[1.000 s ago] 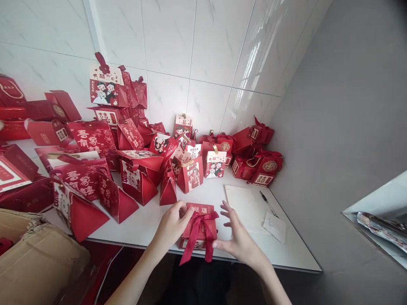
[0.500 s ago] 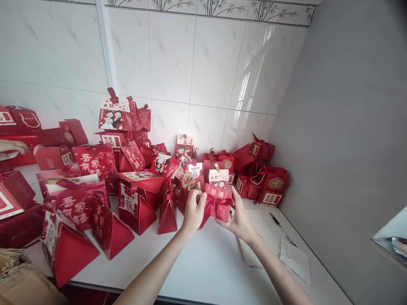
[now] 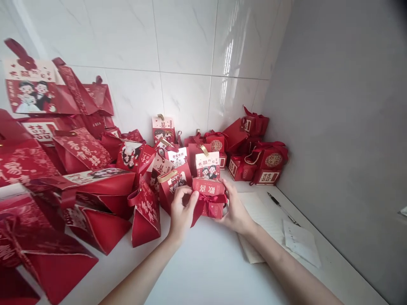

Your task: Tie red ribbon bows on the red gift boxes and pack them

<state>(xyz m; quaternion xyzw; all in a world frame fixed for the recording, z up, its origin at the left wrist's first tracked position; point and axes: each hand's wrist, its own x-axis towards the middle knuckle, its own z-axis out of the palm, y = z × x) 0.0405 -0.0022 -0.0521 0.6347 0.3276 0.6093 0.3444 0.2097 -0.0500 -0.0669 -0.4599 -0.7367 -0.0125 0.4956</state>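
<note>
A small red candy gift box with gold lettering faces me, and a dark red ribbon bow is tied across its front. My right hand wraps round the box's right side, thumb below and fingers behind. At the left edge, my left hand is closed, with thumb and forefinger pinching the ribbon's left end; its other fingers are partly hidden. Just behind the held box stands a box with a cartoon couple and a gold strap. A red box with a tan strap stands close behind my left hand.
Many red triangular boxes crowd the left of the white table, some stacked high. More boxes stand in the back right corner by the grey wall. A notebook, a pen and a paper slip lie at right.
The view has swung right and come closer, so the far-left boxes and another person's hand have left it. Both my hands keep their hold on the box and ribbon, with little shift.
</note>
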